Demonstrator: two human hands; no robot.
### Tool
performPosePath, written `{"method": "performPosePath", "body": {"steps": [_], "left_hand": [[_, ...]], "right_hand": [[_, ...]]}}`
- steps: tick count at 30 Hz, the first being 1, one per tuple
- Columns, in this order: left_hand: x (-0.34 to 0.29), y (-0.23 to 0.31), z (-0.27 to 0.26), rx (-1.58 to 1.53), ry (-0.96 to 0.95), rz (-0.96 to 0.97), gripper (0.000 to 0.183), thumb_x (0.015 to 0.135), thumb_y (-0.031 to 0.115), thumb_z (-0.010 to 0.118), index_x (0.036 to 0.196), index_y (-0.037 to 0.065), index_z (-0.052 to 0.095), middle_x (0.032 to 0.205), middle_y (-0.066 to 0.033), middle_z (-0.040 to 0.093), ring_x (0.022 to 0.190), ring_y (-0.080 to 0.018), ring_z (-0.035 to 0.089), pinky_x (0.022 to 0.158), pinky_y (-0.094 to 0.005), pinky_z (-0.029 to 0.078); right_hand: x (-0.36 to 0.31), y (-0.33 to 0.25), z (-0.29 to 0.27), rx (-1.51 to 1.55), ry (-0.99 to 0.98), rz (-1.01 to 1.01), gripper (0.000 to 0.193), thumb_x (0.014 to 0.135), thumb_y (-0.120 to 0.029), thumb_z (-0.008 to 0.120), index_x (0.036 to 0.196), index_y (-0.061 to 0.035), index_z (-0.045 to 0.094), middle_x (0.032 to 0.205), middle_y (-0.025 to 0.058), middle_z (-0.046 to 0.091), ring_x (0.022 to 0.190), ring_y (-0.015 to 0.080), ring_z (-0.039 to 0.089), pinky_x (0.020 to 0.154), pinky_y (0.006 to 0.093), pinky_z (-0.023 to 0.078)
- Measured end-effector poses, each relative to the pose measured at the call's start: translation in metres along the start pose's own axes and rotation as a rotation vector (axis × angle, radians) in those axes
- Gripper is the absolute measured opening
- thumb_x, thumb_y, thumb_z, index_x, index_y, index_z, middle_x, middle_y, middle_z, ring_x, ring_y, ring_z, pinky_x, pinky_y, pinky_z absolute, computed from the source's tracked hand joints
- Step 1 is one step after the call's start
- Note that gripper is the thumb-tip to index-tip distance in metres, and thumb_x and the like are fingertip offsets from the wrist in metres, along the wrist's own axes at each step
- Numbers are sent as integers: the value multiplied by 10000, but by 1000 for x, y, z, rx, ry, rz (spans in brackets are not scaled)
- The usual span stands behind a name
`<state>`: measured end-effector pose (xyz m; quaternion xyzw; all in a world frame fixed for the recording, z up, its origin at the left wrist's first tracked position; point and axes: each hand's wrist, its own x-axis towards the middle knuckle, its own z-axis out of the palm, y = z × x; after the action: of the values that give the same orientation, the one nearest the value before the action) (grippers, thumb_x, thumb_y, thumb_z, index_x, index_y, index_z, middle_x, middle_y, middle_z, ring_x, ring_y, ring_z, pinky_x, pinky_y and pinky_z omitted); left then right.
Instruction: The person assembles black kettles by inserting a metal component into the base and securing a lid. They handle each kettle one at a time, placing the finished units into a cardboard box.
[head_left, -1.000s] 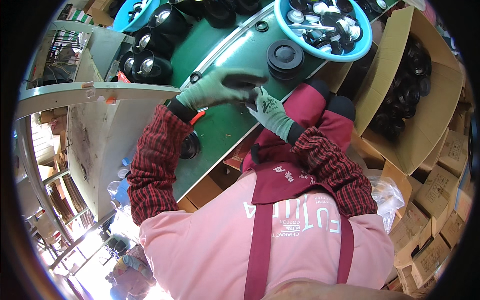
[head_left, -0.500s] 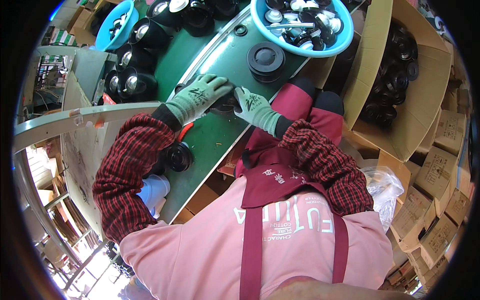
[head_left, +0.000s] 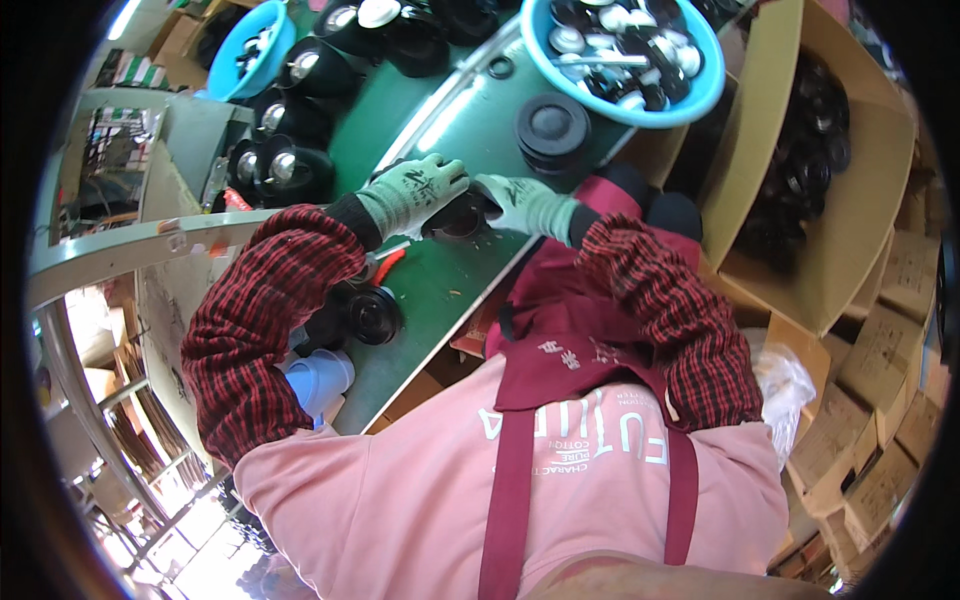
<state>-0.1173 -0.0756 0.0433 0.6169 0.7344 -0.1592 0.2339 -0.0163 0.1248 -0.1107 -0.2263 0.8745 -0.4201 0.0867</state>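
Note:
Both hands wear pale green gloves and work over the green table (head_left: pixel 440 300). Between them is a black, round plastic part (head_left: pixel 458 221), mostly covered by the gloves. My left hand (head_left: pixel 413 196) lies closed over its left and top side, fingers bent. My right hand (head_left: pixel 524 208) grips its right edge, with the thumb side turned toward the part. Just beyond my right hand stands a short stack of black round lids (head_left: pixel 553 128). A small black ring (head_left: pixel 500 67) lies farther off. Near my left forearm are an orange-handled tool (head_left: pixel 388 265) and another black round part (head_left: pixel 374 315).
A blue basin (head_left: pixel 716 85) of black and white pieces stands at the table's far right. An open carton (head_left: pixel 745 170) on the right holds black parts. Several black pots (head_left: pixel 318 72) crowd the far left. A metal rail (head_left: pixel 150 240) and pale blue cups (head_left: pixel 320 380) are left.
The whole view has shifted slightly, moving the scene rightward. My left fingers are more bent over the black part, and more of the part shows below the gloves.

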Motion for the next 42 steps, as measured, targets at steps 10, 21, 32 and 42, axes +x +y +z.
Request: {"method": "performPosePath", "body": {"steps": [10,21,32,42], "left_hand": [[-42,-190,-11,97,207,-630,840,688,87,909,1433,126,524,1341,-144,559,1116,-379,694,932,-472,616],[30,-369,-51,-172,479,-758,585,839,291,765,1396,143,666,1372,-206,653,1295,-398,620,1092,-464,513],[137,-523,-13,198,377,-964,611,843,235,804,1433,238,642,1391,-70,704,1256,-278,689,1051,-443,544],[34,-361,-144,514,1123,-954,521,833,171,775,1344,125,683,1301,-149,654,1166,-368,612,1006,-519,478]], "right_hand": [[36,10,72,-283,-165,546,1078,897,-589,751,1656,-5,257,1666,338,310,1513,492,385,1246,545,349],[21,46,125,-870,-404,309,605,1058,-245,472,1637,-78,419,1705,274,323,1517,504,363,1179,660,335],[12,40,144,-736,-190,201,584,1007,-284,501,1536,-38,528,1616,273,449,1447,477,461,1109,638,409],[6,40,125,-781,-202,236,672,998,-318,529,1576,17,459,1632,319,396,1413,505,470,1120,638,426]]}}
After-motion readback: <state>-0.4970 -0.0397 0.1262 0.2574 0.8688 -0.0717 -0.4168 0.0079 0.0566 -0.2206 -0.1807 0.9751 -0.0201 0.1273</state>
